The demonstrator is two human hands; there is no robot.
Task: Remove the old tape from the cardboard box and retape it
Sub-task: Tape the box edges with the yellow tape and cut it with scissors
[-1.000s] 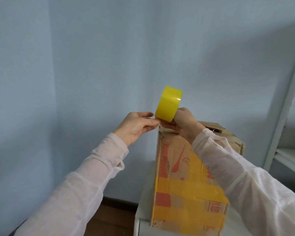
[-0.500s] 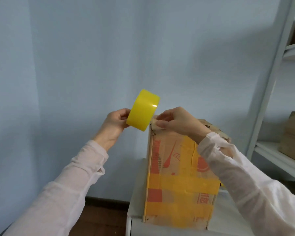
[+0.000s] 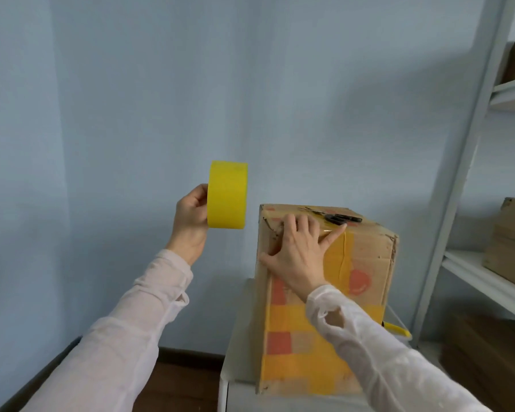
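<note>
Box stands upright on a white worktop, set against a pale blue wall. Flaps closed, so contents cannot be seen. Yellow tape bands cross its front face: two wide ones run sideways low down, and one strip runs vertically from the top edge; red print shows between them. Top left corner is scuffed and torn. Black scissors lie flat on the lid, near the back. Right hand lies palm-flat on the upper front face, fingers spread, tips reaching the top edge, thumb stretched toward the left edge; it presses the cardboard and grips nothing. Left hand holds the yellow tape roll in the air, left of the box and apart from it, fingers curled round the roll's left side. No loose tape end can be made out from here. A small yellow object pokes out behind the box's right side; cannot tell what it is. White shelf unit at right carries more brown cartons, all closed.
</note>
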